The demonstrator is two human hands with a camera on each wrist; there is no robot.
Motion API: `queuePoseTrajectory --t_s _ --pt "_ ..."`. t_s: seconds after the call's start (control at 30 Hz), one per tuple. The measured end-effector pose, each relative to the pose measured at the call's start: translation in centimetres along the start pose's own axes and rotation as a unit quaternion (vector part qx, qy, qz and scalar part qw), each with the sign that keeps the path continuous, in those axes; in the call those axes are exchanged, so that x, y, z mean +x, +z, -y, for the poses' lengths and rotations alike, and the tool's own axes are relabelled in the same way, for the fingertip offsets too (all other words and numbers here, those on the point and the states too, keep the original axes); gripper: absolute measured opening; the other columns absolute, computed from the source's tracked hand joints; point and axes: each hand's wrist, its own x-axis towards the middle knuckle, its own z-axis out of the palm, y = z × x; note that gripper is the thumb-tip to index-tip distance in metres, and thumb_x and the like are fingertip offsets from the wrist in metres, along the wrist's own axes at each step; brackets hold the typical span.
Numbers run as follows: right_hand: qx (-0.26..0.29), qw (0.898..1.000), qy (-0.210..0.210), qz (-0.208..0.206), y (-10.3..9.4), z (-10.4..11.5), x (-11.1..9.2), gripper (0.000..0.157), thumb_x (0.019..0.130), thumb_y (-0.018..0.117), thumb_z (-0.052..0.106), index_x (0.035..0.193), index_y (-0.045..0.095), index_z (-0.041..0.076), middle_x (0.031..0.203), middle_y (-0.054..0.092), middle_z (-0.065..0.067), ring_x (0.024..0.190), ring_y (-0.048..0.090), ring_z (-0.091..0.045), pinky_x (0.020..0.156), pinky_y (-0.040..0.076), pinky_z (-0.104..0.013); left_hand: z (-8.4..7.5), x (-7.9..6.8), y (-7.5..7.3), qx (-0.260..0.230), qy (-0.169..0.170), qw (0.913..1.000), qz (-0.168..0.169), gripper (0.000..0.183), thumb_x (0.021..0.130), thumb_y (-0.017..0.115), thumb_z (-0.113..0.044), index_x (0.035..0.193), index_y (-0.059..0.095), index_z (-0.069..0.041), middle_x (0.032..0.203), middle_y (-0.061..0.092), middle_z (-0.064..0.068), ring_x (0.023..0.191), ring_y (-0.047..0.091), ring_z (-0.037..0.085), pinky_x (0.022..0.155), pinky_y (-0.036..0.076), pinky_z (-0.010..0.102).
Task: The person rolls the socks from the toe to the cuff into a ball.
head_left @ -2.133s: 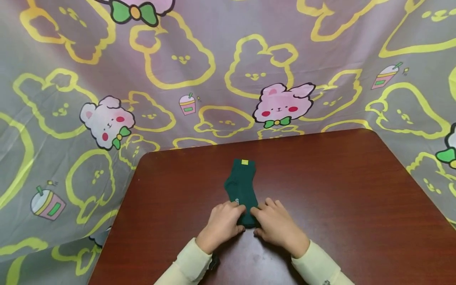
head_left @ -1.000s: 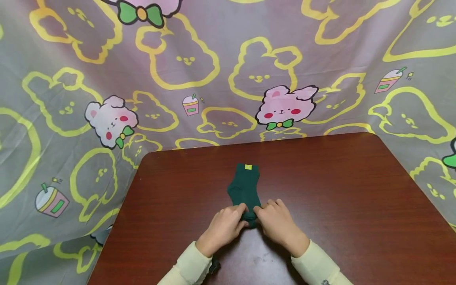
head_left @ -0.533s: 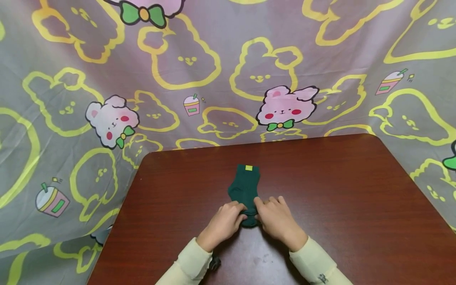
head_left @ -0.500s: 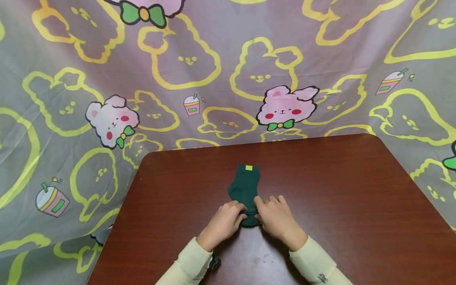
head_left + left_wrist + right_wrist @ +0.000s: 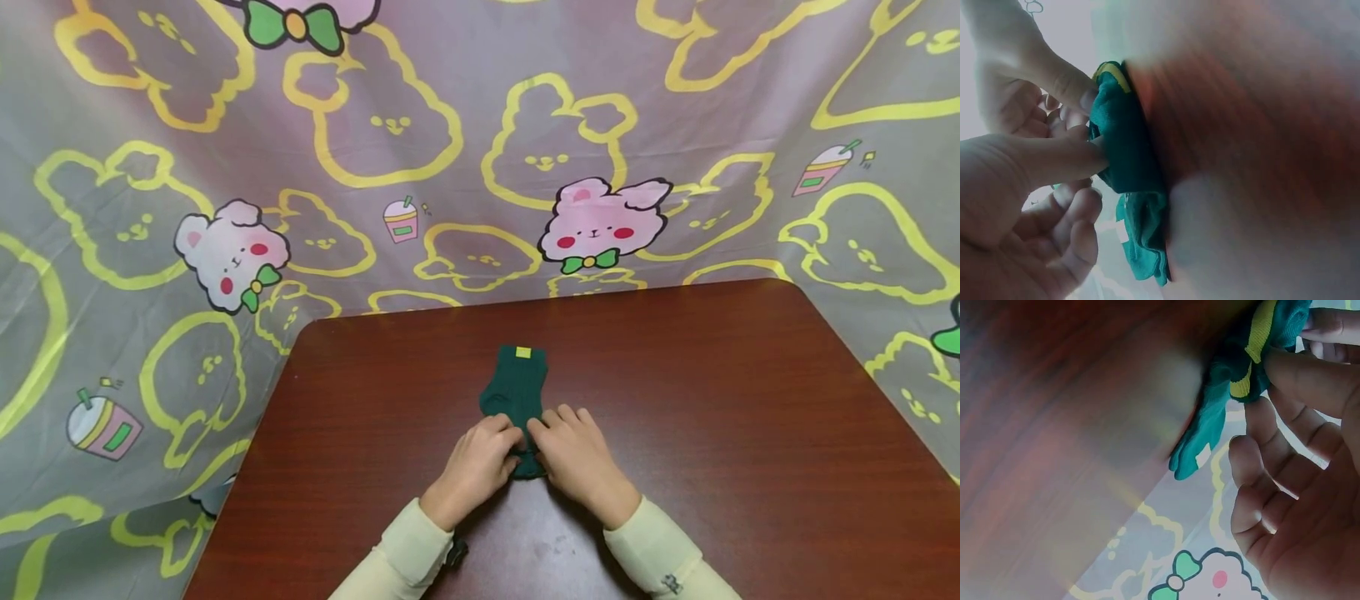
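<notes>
A dark green sock (image 5: 517, 385) lies on the table with its cuff pointing away, a yellow label (image 5: 523, 352) at the cuff's edge. Its near toe end is folded over into a thick roll. My left hand (image 5: 482, 462) pinches the left side of this fold, thumb low and fingers on top. From the right, my right hand (image 5: 579, 460) pinches the other side. In the left wrist view the rolled sock (image 5: 1125, 147) sits against the thumb of my left hand (image 5: 1035, 187). A yellow band (image 5: 1257, 344) shows on the roll in the right wrist view, beside my right hand (image 5: 1304, 481).
The brown wooden table (image 5: 697, 392) spreads around the sock. A patterned curtain (image 5: 465, 125) encloses its back and sides. A small dark object (image 5: 456, 552) shows beside the left sleeve cuff (image 5: 416, 542).
The flat toe end has been folded up over the foot and made into a roll, hiding the white lettering. Both hands have shifted slightly away along the sock; the cuff end stays put.
</notes>
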Motion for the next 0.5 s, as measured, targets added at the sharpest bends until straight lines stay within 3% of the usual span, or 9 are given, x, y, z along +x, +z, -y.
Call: queuePoseTrajectory --t_s 0.27,0.43,0.5 --pt "-0.001 1.000 -0.010 -0.014 -0.05 0.04 -0.14 0.021 0.075 0.079 0.010 0.075 0.058 0.014 0.071 0.056 -0.001 0.065 0.046 -0.022 0.060 0.030 -0.033 -0.02 -0.11 -0.07 0.009 0.055 0.9983 0.014 0.021 0.077 0.079 0.000 0.092 0.077 -0.015 0.087 0.061 -0.003 0.079 0.060 0.012 0.066 0.052 0.024" --pt "0.001 1.000 -0.008 -0.013 0.06 0.04 -0.22 0.021 0.077 0.078 0.010 0.072 0.059 0.017 0.070 0.056 0.001 0.064 0.046 -0.020 0.059 0.028 -0.032 -0.08 -0.25 -0.27 0.011 0.056 0.9969 0.054 0.013 0.086 0.077 -0.017 0.099 0.079 -0.015 0.090 0.061 -0.004 0.080 0.060 0.010 0.067 0.052 0.023" --pt "0.004 1.000 -0.005 -0.009 0.12 0.05 -0.21 0.021 0.078 0.077 0.010 0.071 0.059 0.017 0.070 0.056 0.001 0.064 0.046 -0.020 0.059 0.028 -0.033 -0.08 -0.28 -0.31 0.010 0.050 0.9963 0.069 0.021 0.086 0.081 -0.029 0.101 0.079 -0.016 0.091 0.061 -0.005 0.081 0.059 0.009 0.068 0.052 0.023"
